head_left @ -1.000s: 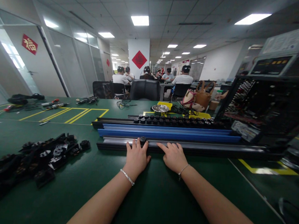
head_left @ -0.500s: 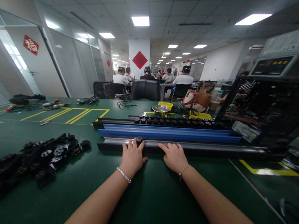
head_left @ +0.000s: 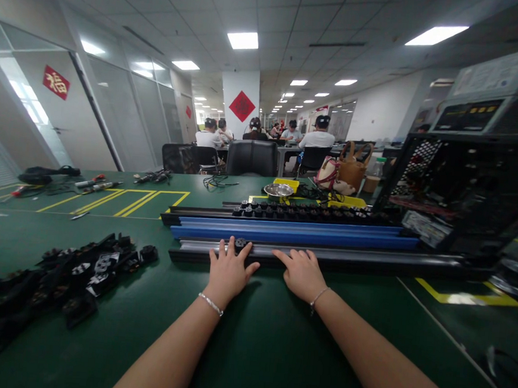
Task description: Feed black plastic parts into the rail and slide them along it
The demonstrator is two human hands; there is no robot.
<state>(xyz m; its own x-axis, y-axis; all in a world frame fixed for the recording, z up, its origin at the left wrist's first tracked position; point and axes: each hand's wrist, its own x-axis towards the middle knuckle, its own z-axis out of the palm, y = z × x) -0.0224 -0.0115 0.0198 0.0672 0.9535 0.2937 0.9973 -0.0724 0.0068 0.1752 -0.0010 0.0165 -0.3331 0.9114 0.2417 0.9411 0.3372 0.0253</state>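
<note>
A long black rail with a silvery channel (head_left: 370, 258) lies crosswise in front of me. On it sits a small round black part (head_left: 240, 244), at the fingertips of my left hand (head_left: 230, 269). That hand has its fingers spread, with the thumb apart at the right. My right hand (head_left: 302, 272) rests at the rail's near side, index finger stretched left along it and the other fingers partly bent. Nothing shows in its grasp. Behind the rail lie a blue rail (head_left: 301, 232) and another black rail (head_left: 195, 211) bearing rows of small black parts.
A heap of black parts (head_left: 55, 279) lies at the left on the green table (head_left: 246, 360). An open computer case (head_left: 456, 191) stands at the right. A metal bowl (head_left: 278, 190), yellow trays and cables are at the back. People sit at tables beyond.
My left hand has shifted slightly left, its fingers spread wider and its thumb extended further right. My right hand stays in place.
</note>
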